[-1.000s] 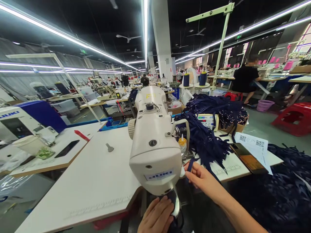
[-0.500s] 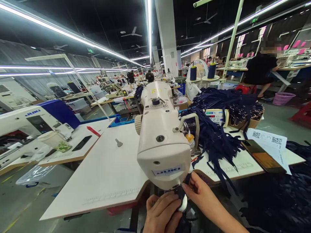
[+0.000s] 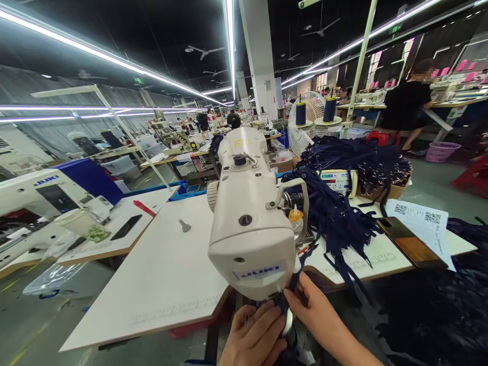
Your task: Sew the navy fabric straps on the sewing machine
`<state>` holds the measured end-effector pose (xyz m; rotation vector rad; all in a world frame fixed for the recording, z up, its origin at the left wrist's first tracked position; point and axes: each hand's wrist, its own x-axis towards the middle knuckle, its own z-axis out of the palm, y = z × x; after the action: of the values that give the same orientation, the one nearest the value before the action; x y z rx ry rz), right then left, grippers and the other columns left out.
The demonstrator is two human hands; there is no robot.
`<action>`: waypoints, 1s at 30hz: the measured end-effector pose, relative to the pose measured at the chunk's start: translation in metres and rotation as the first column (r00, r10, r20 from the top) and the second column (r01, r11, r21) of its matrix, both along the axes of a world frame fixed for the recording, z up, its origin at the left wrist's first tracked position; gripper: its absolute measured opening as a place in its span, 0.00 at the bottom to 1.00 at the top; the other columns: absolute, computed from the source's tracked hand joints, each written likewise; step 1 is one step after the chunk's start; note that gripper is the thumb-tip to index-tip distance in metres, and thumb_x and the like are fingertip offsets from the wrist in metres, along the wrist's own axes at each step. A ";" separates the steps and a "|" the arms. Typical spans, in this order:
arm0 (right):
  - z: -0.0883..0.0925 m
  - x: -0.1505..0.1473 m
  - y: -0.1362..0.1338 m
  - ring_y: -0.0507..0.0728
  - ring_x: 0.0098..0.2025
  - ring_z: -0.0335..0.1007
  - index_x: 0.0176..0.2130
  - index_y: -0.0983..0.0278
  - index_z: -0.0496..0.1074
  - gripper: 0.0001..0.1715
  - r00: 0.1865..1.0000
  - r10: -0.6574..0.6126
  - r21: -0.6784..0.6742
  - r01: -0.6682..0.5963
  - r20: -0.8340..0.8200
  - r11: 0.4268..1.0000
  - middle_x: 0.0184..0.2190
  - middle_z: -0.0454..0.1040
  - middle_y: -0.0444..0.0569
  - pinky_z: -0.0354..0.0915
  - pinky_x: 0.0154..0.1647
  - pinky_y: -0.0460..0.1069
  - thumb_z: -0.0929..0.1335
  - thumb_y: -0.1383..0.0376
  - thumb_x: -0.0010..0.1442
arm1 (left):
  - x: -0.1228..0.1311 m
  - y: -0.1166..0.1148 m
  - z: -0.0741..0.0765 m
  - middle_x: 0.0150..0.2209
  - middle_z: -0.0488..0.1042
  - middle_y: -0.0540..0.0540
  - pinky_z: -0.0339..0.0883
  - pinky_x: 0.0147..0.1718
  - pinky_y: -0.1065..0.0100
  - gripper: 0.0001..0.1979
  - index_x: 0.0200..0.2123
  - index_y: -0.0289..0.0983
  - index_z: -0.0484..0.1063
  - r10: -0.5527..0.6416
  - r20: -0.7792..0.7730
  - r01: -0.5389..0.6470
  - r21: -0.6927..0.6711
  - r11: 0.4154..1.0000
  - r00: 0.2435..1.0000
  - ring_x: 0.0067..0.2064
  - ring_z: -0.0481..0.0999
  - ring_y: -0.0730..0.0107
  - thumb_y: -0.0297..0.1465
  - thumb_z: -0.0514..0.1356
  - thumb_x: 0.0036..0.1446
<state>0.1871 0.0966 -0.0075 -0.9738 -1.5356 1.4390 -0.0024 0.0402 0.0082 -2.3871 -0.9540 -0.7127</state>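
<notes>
A cream sewing machine stands on a white table right in front of me. Below its head, my left hand lies with fingers curled over dark navy fabric. My right hand pinches a navy strap that runs up toward the machine's right side. The needle area is hidden behind the machine head and my hands. A heap of navy straps lies on the table to the right of the machine.
A phone and printed papers lie at the table's right end. Dark fabric is piled at lower right. Another sewing machine, a cup and a phone are on the left table. A person in black stands far right.
My right hand came down from the machine's right side to under its head, beside my left hand, taking the navy strap along. The view shifted slightly.
</notes>
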 end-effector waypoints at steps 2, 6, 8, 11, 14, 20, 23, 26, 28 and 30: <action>-0.003 0.000 0.000 0.55 0.35 0.62 0.40 0.61 0.63 0.05 1.000 -0.008 0.022 0.008 0.027 1.000 0.32 0.64 0.42 0.62 0.39 0.48 0.62 0.61 0.65 | 0.003 0.002 0.002 0.46 0.79 0.52 0.61 0.47 0.67 0.13 0.49 0.39 0.73 -0.001 0.034 0.001 -0.002 1.000 0.999 0.52 0.74 0.76 0.32 0.51 0.69; -0.002 0.002 -0.001 0.55 0.34 0.63 0.40 0.61 0.64 0.05 0.999 -0.014 0.032 0.013 0.045 0.999 0.31 0.65 0.42 0.62 0.39 0.49 0.62 0.62 0.64 | 0.010 0.005 0.009 0.41 0.80 0.55 0.59 0.46 0.69 0.14 0.44 0.40 0.75 -0.012 0.161 0.004 0.044 0.999 0.987 0.47 0.76 0.79 0.33 0.49 0.70; 0.001 0.004 0.002 0.56 0.35 0.64 0.41 0.61 0.65 0.07 0.999 0.007 0.030 -0.008 0.043 1.000 0.31 0.66 0.43 0.63 0.40 0.49 0.63 0.61 0.64 | 0.013 0.004 0.010 0.41 0.80 0.56 0.57 0.48 0.69 0.15 0.43 0.41 0.75 -0.003 0.167 -0.007 0.057 0.998 0.986 0.46 0.76 0.79 0.33 0.49 0.70; 0.006 0.007 0.013 0.57 0.34 0.64 0.39 0.63 0.68 0.10 0.995 0.016 0.051 -0.021 0.099 0.998 0.31 0.68 0.44 0.63 0.39 0.50 0.63 0.59 0.64 | 0.019 0.001 0.008 0.40 0.80 0.56 0.55 0.48 0.68 0.15 0.42 0.41 0.75 0.052 0.191 -0.067 0.075 0.995 0.980 0.44 0.77 0.79 0.34 0.49 0.70; 0.012 0.006 0.029 0.58 0.35 0.65 0.38 0.64 0.70 0.11 0.993 -0.005 0.129 -0.011 0.120 0.992 0.32 0.71 0.47 0.65 0.40 0.52 0.64 0.59 0.61 | 0.028 -0.004 0.003 0.38 0.80 0.57 0.56 0.45 0.66 0.15 0.41 0.42 0.76 0.174 0.232 -0.197 0.078 0.977 0.957 0.42 0.78 0.78 0.36 0.50 0.69; 0.028 -0.006 0.044 0.66 0.45 0.71 0.43 0.65 0.75 0.16 0.992 0.067 0.165 -0.085 0.109 0.983 0.41 0.78 0.55 0.67 0.47 0.57 0.67 0.60 0.56 | 0.037 -0.006 -0.009 0.38 0.80 0.55 0.56 0.42 0.63 0.17 0.40 0.40 0.76 0.325 0.263 -0.370 0.144 0.918 0.909 0.40 0.78 0.77 0.34 0.47 0.70; 0.030 -0.007 0.043 0.66 0.42 0.72 0.40 0.65 0.77 0.15 0.988 0.060 0.166 -0.084 0.143 0.982 0.39 0.79 0.55 0.68 0.46 0.58 0.67 0.61 0.53 | 0.035 -0.005 -0.011 0.37 0.80 0.55 0.56 0.42 0.64 0.16 0.41 0.40 0.76 0.305 0.240 -0.347 0.157 0.925 0.922 0.41 0.77 0.78 0.33 0.48 0.70; 0.027 -0.006 0.042 0.65 0.40 0.73 0.42 0.65 0.77 0.16 0.987 0.060 0.187 -0.088 0.151 0.979 0.40 0.80 0.53 0.69 0.44 0.56 0.67 0.64 0.53 | 0.037 -0.006 -0.011 0.38 0.80 0.56 0.55 0.46 0.66 0.17 0.41 0.40 0.75 0.319 0.258 -0.357 0.117 0.927 0.912 0.41 0.78 0.80 0.34 0.47 0.70; 0.025 -0.005 0.043 0.64 0.40 0.73 0.43 0.64 0.77 0.16 0.988 0.056 0.198 -0.084 0.143 0.977 0.40 0.80 0.53 0.70 0.43 0.55 0.67 0.65 0.55 | 0.042 -0.007 -0.010 0.37 0.80 0.56 0.54 0.47 0.65 0.18 0.40 0.41 0.75 0.352 0.301 -0.393 0.087 0.916 0.887 0.39 0.78 0.79 0.34 0.45 0.71; 0.025 -0.006 0.045 0.64 0.41 0.73 0.42 0.64 0.78 0.15 0.989 0.063 0.204 -0.090 0.133 0.975 0.39 0.80 0.52 0.70 0.43 0.55 0.67 0.65 0.55 | 0.046 -0.007 -0.009 0.36 0.80 0.57 0.55 0.46 0.64 0.19 0.39 0.42 0.75 0.384 0.326 -0.431 0.085 0.898 0.864 0.38 0.78 0.78 0.33 0.44 0.71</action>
<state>0.1811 0.1411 0.0177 -0.9005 -1.7951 1.2566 0.0441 0.0333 -0.0012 -1.8771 -1.4212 -0.9564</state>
